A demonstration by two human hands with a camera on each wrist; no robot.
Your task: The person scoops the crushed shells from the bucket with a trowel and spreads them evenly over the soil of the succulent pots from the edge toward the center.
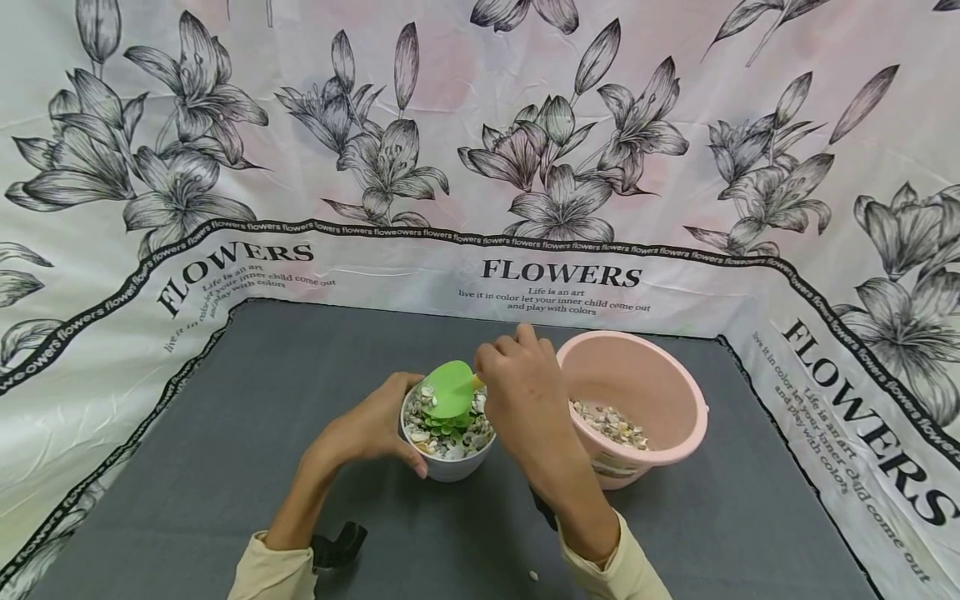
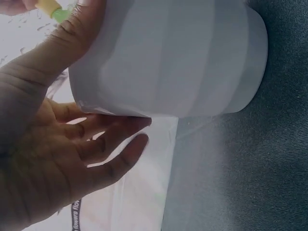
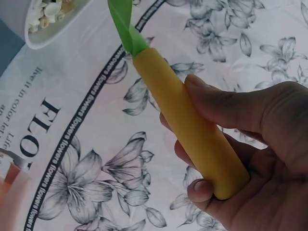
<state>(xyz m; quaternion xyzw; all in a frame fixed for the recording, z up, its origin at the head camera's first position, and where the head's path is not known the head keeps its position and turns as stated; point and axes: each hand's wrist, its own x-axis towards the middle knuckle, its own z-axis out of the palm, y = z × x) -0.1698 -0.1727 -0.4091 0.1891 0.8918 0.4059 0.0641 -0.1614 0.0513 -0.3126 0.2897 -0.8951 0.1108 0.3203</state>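
Note:
A white flower pot [image 1: 450, 472] stands on the grey cloth, filled with small pale stones [image 1: 457, 448] around a green leafy plant [image 1: 442, 424]. My left hand [image 1: 372, 427] holds the pot from its left, thumb on the near side; the left wrist view shows the fingers along the far side of its smooth wall [image 2: 168, 57]. My right hand [image 1: 527, 400] grips the yellow handle [image 3: 187, 125] of a toy shovel. The shovel's green blade [image 1: 452, 390] is tilted over the pot and covers part of the plant.
Right of the pot stands a pink bucket [image 1: 690, 437] with more small stones [image 1: 611, 425] in it. One loose pale stone [image 1: 533, 576] lies on the grey cloth [image 1: 420, 550] near the front. A flower-printed sheet [image 1: 420, 275] hangs behind and at the sides.

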